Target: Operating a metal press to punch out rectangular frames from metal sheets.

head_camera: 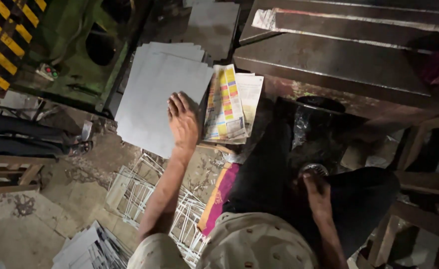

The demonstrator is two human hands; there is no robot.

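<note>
Single head-worn view, looking steeply down from above the seated person's shoulders and chest. The lens faces forward and downward over the left hand [182, 124] at centre frame and the right hand [317, 194] at lower right, both at arm's length. The stack of grey sheets [155, 94] lies mid-distance; the green machine frame [80, 55] and the dark metal bench [339, 60] fill the far upper edge.

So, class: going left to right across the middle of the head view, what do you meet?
Another person's legs → stack of grey sheets → left hand resting on that stack → colourful folded newspaper → dark machine slab.
</note>
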